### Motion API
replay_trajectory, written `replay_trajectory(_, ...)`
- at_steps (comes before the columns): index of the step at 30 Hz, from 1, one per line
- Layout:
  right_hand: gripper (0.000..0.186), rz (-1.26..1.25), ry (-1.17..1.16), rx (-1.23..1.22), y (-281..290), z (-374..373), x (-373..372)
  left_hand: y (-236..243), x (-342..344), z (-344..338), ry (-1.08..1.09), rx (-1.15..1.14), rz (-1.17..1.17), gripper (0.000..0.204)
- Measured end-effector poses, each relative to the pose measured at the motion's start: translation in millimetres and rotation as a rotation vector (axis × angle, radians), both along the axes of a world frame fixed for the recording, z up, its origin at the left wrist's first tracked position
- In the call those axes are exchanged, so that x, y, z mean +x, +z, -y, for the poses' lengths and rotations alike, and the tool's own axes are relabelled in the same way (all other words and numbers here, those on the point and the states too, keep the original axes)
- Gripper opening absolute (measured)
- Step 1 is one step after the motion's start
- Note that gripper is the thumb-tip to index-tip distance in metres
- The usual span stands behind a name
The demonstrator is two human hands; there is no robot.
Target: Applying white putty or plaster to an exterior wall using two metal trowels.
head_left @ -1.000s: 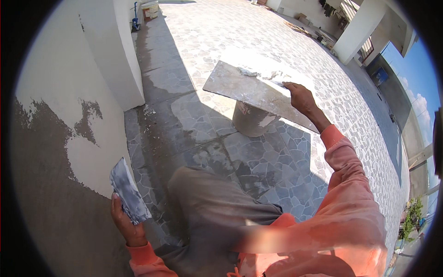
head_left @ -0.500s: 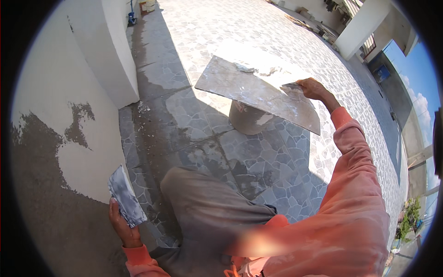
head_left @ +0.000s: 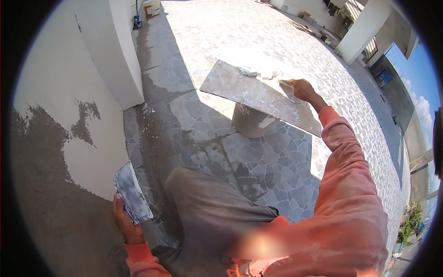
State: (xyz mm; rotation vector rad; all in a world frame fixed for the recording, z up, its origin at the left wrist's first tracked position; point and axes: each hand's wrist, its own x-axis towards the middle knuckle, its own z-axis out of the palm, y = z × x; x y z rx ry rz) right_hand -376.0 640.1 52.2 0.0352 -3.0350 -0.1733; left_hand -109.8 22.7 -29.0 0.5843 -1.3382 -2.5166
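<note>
My left hand is closed around a plastering trowel, whose rectangular blade is smeared with white and grey plaster. The trowel is held close to the partly coated wall on my left; its handle is hidden. Stretched out ahead, my right hand grips a putty knife over the right part of a flat mixing board. White plaster lies along the board's far edge, partly lost in glare. An upturned-looking grey bucket stands beneath the board and supports it.
Stone-patterned floor tiles spread around me, wet in places and strongly sunlit farther off. A white pillar juts from the wall at the left. Crumbs of plaster lie by its foot. A small tub stands at the far left.
My right hand and the putty knife have moved slightly left over the board, toward the plaster. The left hand keeps its hold on the trowel; the whole view has shifted a little.
</note>
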Motion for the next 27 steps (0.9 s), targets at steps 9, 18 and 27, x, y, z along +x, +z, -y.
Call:
replay_trajectory(9,0.032,0.062,0.056,0.056,13.5,3.7,-20.0,-1.2,4.3,3.6,-0.02,-0.027,-0.015,0.027)
replay_trajectory(18,0.03,0.174,0.214,0.096,13.1,17.2,-5.6,6.4,-0.3,-6.0,-0.006,-0.016,-0.02,0.026)
replay_trajectory(27,0.016,0.473,0.219,-0.341,60.8,56.5,34.4,4.0,1.5,-12.8,-0.017,0.053,-0.063,0.025)
